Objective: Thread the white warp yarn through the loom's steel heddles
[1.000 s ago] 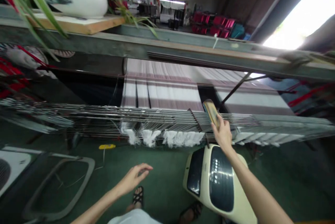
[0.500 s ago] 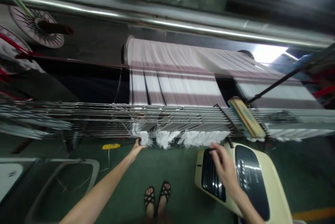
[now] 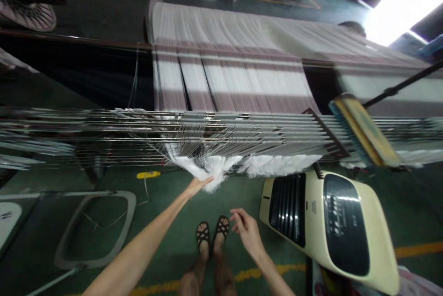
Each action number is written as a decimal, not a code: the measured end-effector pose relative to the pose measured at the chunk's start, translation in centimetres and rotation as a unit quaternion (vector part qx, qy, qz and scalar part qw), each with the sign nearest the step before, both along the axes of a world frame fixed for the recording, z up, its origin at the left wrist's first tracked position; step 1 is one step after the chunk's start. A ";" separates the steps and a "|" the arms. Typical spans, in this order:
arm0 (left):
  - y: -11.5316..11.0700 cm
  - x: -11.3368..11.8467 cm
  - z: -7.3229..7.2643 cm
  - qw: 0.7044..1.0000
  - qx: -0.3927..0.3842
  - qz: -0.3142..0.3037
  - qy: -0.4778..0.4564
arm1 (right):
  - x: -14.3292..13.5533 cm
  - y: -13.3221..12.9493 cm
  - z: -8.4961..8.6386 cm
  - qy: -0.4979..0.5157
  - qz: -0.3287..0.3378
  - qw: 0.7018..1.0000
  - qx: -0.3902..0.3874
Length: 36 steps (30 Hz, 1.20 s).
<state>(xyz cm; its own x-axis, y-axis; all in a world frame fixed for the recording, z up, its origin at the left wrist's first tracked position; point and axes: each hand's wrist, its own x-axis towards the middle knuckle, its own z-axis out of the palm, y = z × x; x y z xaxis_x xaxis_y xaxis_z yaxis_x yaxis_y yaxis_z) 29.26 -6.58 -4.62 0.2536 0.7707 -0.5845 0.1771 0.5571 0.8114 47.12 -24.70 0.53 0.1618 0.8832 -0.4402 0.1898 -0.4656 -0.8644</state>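
White warp threads (image 3: 242,79) run down from the big roll (image 3: 214,24) and through the rows of thin metal bars (image 3: 249,132). Their loose ends hang below in tufts. My left hand (image 3: 200,185) is closed around a white bundle of yarn (image 3: 212,171) at the left of these tufts, thumb pointing right. A second group of tufts (image 3: 280,165) hangs to the right, apart from both hands. My right hand (image 3: 247,232) is in the air over the floor, right of my feet, holding nothing, its fingers loosely bent and apart.
A cream-coloured machine (image 3: 360,231) with dark panels stands close at the right. A yellow-backed brush (image 3: 365,130) on a dark rod juts over the bars. At the left are a yellow-handled tool (image 3: 148,174) and a grey frame (image 3: 129,222).
My left hand has moved right, drawing the leftmost yarn bundle toward the middle tuft. My right hand has come down and left, away from the cream machine. The whole view has shifted.
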 end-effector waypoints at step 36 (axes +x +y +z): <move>0.3 -12.9 16.5 0.910 -0.248 -0.094 -0.319 | -13.4 5.5 6.4 0.327 -0.122 0.937 0.024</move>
<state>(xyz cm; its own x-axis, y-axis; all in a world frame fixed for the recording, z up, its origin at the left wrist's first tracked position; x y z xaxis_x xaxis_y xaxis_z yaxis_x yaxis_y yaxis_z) 16.37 -6.27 11.92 0.7630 0.3611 -0.5361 -0.1123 0.8908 0.4402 33.68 -19.20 6.96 0.0709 0.8768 -0.4756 -0.4939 -0.3834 -0.7804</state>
